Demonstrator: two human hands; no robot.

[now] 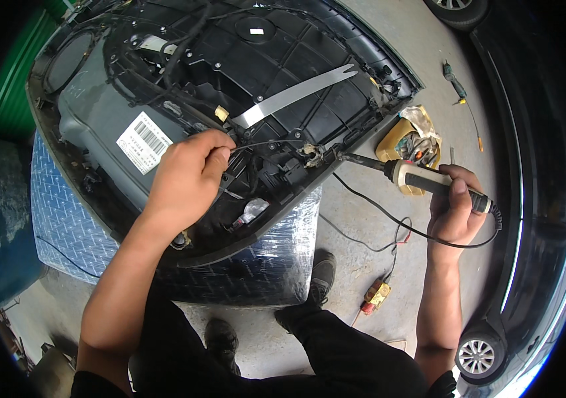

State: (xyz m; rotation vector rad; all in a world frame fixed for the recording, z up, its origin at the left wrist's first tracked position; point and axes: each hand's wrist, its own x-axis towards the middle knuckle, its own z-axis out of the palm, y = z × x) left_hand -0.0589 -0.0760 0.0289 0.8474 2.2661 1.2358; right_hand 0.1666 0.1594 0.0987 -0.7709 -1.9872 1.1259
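My left hand [190, 172] pinches a thin dark wire or rod [264, 142] between thumb and fingers. It stretches right toward a rough, pale patch [311, 156] at the edge of a black car door panel [276, 63]. In my right hand [454, 215] is a soldering iron [429, 180] with a thick beige and black handle, held level. Its shaft points left, and the tip meets the panel's edge beside that patch; exact contact is too small to tell. A black cord [389, 215] loops from the handle's rear end.
A flat forked metal pry bar [296, 98] lies on the panel, which rests on a plastic-wrapped blue support [71, 212]. Right of it stands a yellow container [407, 179] of small parts. On the floor lie a yellow-red connector block [376, 296] and a corded tool [454, 83]. A dark car [535, 166] stands rightmost.
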